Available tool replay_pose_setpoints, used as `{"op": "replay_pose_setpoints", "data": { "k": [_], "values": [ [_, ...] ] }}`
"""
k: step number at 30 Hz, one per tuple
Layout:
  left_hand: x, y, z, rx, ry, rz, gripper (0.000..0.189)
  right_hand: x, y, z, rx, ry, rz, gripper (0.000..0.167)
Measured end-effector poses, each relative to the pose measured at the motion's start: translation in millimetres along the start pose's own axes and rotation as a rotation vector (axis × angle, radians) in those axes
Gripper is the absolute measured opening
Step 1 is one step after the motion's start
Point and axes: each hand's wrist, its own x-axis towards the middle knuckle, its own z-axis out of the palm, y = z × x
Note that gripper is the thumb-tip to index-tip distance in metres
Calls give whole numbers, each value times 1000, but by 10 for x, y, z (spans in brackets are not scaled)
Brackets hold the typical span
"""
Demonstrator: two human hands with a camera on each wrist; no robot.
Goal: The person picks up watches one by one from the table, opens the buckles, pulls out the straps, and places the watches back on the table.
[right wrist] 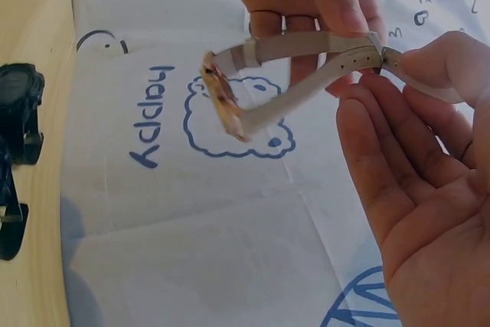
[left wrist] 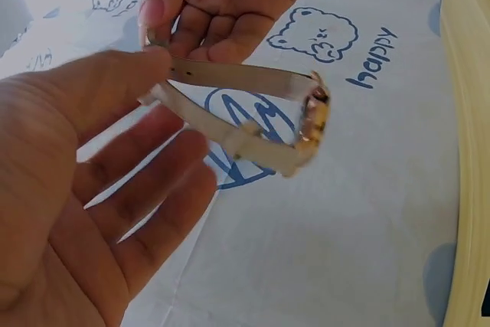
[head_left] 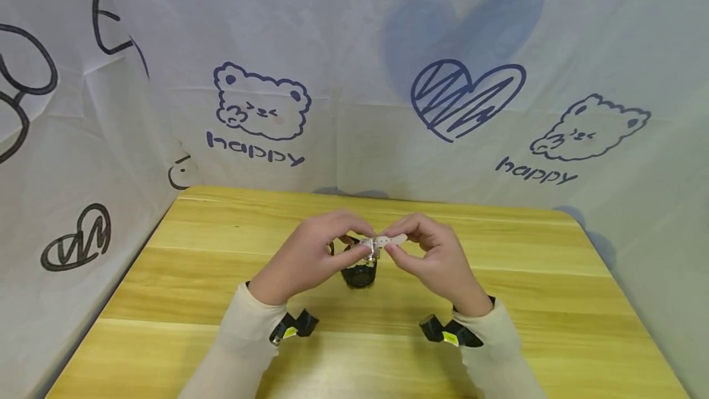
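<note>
Between my hands, above the table, is a wristwatch (right wrist: 222, 99) with a pale strap and a gold-coloured case. Its strap is looped through the buckle (right wrist: 374, 42), and the dial is hard to make out. My left hand (head_left: 310, 254) pinches the strap at the buckle between thumb and index finger. With thumb and fingertips, my right hand (head_left: 440, 257) grips the strap's free tip (head_left: 396, 240) past the buckle. The case hangs at the far end of the loop, away from both hands.
Under the hands a black object (head_left: 359, 276) stands on the wooden table (head_left: 183, 300); its kind is unclear. In the right wrist view, black curved pieces (right wrist: 19, 112) show at the left edge. Printed white cloth (head_left: 354, 134) hangs behind the table.
</note>
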Motion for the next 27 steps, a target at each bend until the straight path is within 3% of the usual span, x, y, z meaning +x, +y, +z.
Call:
{"op": "replay_pose_setpoints", "data": {
  "k": [3, 8, 12, 20, 27],
  "values": [
    [-3, -6, 17, 74, 1, 27, 18, 9, 29, 11, -65, 4, 6, 21],
    [-12, 21, 33, 162, 10, -33, 18, 20, 41, 44, -168, 3, 15, 20],
    [-10, 39, 41, 206, 48, -48, 15, 19, 38, 49, -166, -4, 26, 20],
    [-11, 7, 60, 126, 104, 18, 13, 17, 16, -6, 37, -104, 213, 10],
    [1, 8, 67, 68, 90, 31, 14, 11, -23, -38, -69, -135, 253, 14]
  ]
}}
